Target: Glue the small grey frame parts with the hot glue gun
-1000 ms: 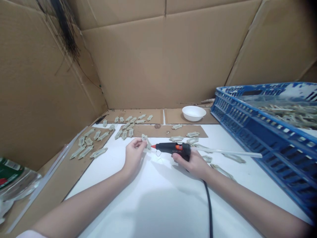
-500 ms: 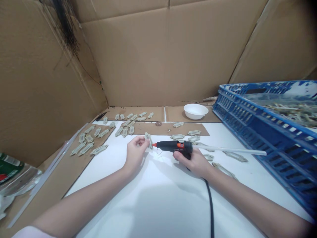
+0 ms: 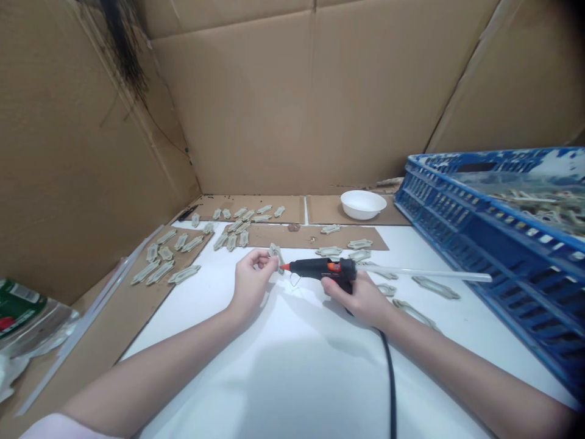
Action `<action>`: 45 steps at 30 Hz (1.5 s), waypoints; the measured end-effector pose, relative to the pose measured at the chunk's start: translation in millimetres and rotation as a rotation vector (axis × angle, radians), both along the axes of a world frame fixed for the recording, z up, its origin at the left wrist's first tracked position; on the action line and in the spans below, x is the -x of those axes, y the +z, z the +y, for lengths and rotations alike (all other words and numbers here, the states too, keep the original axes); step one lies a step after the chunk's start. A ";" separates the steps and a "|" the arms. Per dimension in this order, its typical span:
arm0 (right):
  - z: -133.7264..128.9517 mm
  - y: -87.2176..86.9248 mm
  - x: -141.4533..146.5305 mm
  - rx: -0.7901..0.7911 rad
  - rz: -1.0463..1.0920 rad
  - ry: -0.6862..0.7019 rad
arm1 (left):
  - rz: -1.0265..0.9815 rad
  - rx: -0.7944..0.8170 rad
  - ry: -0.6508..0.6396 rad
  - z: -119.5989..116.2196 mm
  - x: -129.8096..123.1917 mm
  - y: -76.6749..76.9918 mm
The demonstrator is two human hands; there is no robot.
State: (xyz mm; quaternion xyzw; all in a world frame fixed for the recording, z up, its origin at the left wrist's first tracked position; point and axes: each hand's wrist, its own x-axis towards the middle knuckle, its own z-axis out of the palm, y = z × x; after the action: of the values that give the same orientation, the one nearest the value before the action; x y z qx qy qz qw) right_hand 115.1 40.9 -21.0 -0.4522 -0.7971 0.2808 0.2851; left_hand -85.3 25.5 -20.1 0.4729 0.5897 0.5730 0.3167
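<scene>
Pinched between the fingers of my left hand (image 3: 253, 277) is a small pale grey-green frame-shaped piece (image 3: 276, 252), held upright above the white table (image 3: 292, 372). My right hand (image 3: 363, 299) is wrapped round the grip of a black glue gun (image 3: 315, 269). Its orange-red nozzle points left and is at the held piece; whether they touch I cannot tell. A long clear glue stick (image 3: 425, 274) sticks out of the gun's back. Similar pieces lie past my right hand, such as one long piece (image 3: 436, 287).
Several more pieces lie on cardboard strips (image 3: 320, 236) at the back and left. A white bowl (image 3: 363, 205) stands at the back. On the right is a blue crate (image 3: 484, 268) of parts. A black cable (image 3: 392, 378) runs toward me. A plastic bottle (image 3: 34, 317) lies far left.
The view has shifted very slightly. Both hands keep nearly the same pose, and the rear end of the glue stick sits a little higher.
</scene>
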 end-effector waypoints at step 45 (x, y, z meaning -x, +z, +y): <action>9.3 -1.1 -5.4 -0.059 0.537 -0.446 | -0.029 -0.052 0.013 2.1 3.2 0.5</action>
State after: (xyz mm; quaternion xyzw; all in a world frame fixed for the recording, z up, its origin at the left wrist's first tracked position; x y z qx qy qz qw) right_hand 120.5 50.2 -22.0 -0.5169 -0.5831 0.2971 0.5518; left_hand -88.4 27.6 -19.7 0.4686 0.5730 0.5971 0.3090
